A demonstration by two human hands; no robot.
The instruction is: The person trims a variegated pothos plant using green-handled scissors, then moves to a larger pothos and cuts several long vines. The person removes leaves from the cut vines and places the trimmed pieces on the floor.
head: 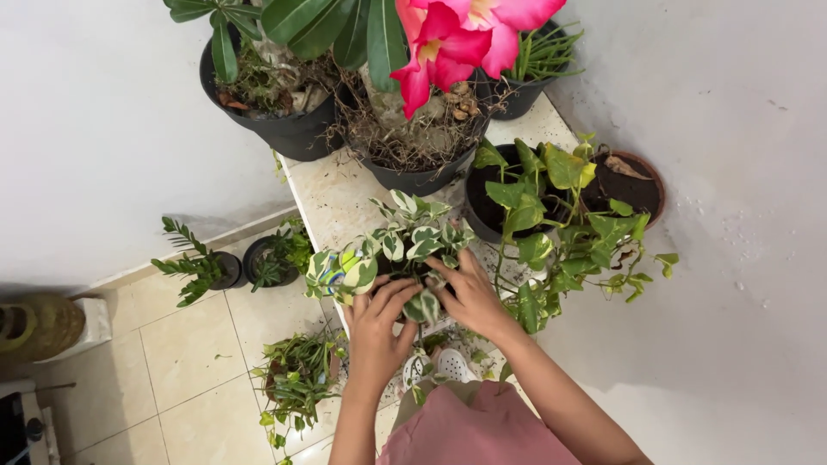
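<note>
A speckled stone ledge (332, 194) between white walls carries crowded pots. At frame centre, the left hand (379, 323) and right hand (469, 297) cup the small variegated plant (405, 245), fingers curled snugly around its dark pot to steady it under the foliage.

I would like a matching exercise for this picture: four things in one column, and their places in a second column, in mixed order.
Things:
1. pink flower
2. variegated plant
3. brown pot
4. small fern pot

Places:
A. on the tiled floor, by the left wall
B. between the left hand and right hand
C. at the top, above the dark pots
D. on the ledge, near the right wall

Pairs: 1-C, 2-B, 3-D, 4-A
</note>
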